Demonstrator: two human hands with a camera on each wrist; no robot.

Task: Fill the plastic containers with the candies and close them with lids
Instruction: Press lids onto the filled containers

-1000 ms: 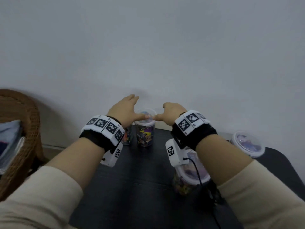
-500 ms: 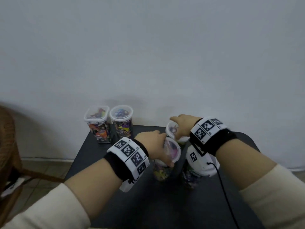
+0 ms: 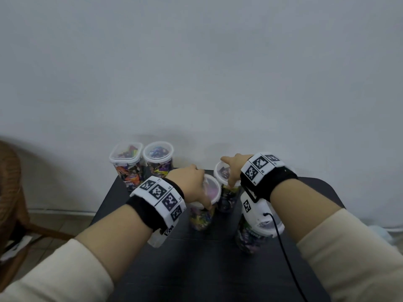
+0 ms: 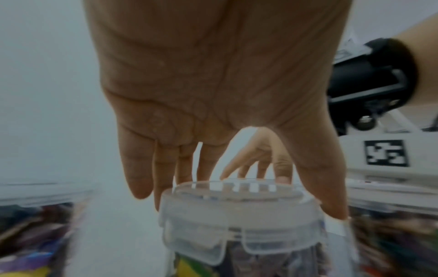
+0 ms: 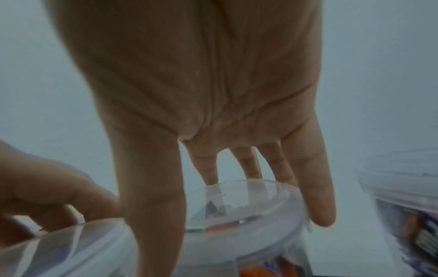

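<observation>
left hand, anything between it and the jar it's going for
Nothing visible: the left hand is already on the jar's lid, fingers down around the rim. The right hand grips the neighbouring jar, not in the way.

Two containers back-left on the table — three more centre-right, one nearest

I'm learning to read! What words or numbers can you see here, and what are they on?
No text reads clearly.
Wristbands: black-and-white square code patterns, with tiny print too small to read.
Right wrist camera: one more square code, no words.
Candy wrappers in the containers: printing too blurred.
</observation>
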